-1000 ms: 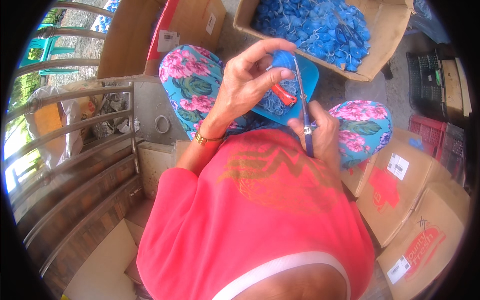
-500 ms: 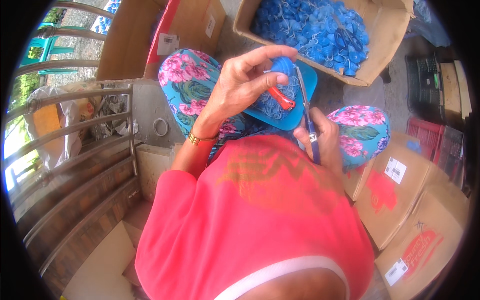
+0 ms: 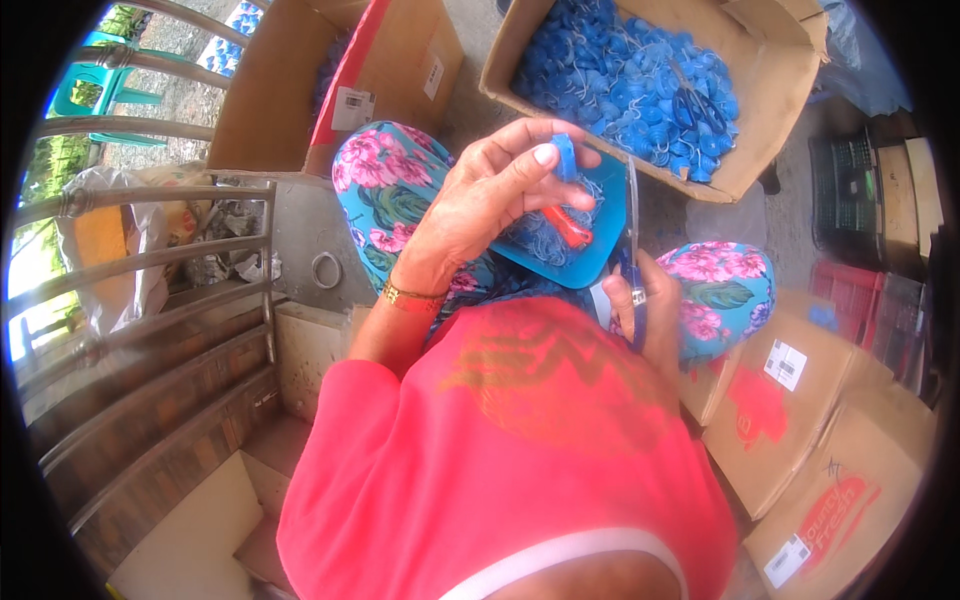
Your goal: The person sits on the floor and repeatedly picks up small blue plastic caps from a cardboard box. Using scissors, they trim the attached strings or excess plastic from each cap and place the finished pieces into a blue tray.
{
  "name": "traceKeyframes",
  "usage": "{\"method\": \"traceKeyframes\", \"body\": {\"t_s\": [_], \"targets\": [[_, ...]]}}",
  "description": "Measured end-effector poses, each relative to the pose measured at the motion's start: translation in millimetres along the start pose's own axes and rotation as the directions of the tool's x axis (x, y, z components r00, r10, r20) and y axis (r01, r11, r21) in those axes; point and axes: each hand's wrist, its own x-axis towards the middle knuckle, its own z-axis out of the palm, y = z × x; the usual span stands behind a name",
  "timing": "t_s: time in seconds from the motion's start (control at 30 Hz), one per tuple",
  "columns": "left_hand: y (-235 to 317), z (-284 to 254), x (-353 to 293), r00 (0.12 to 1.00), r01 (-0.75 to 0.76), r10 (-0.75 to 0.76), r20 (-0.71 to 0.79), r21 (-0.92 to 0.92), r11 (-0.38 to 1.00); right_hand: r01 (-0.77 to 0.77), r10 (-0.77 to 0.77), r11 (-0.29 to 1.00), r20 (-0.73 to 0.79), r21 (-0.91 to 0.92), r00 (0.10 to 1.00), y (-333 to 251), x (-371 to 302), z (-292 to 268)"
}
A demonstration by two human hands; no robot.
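My left hand (image 3: 505, 185) pinches a small blue ribbed plastic piece (image 3: 566, 160) between thumb and fingers, above my lap. Under it, a blue tray (image 3: 612, 215) holds a tangle of pale blue thread trimmings (image 3: 530, 240). A red-handled cutter (image 3: 568, 228) lies over the trimmings, partly covered by my left hand. To the right, my right hand (image 3: 655, 300) is closed round a pair of scissors (image 3: 632, 262) with dark blue handles. Their blades point away from me beside the tray's right edge, apart from the blue piece.
An open cardboard box (image 3: 760, 90) of blue pieces with white strings stands ahead, another pair of scissors (image 3: 695, 105) lying on the pile. Another box (image 3: 400, 70) stands ahead left. A metal railing (image 3: 150, 260) runs along my left; closed cartons (image 3: 780, 420) sit at my right.
The blue piece has turned in my left fingers, which moved slightly nearer to me. The scissors have drawn away from it to the right, blades now more upright in the picture.
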Motion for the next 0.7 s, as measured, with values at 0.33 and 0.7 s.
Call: {"method": "traceKeyframes", "body": {"t_s": [0.33, 0.7], "targets": [[-4.5, -4.7, 2.2, 0.992, 0.124, -0.113, 0.057, -0.259, 0.958, 0.144, -0.150, 0.984, -0.057, -0.109, 0.987, -9.0, 2.9, 2.6], [97.5, -44.0, -4.6, 0.497, -0.145, 0.832, -0.248, 0.921, 0.362, 0.090, -0.104, 0.987, -0.102, -0.135, 0.989, 4.9, 12.3, -0.7]]}}
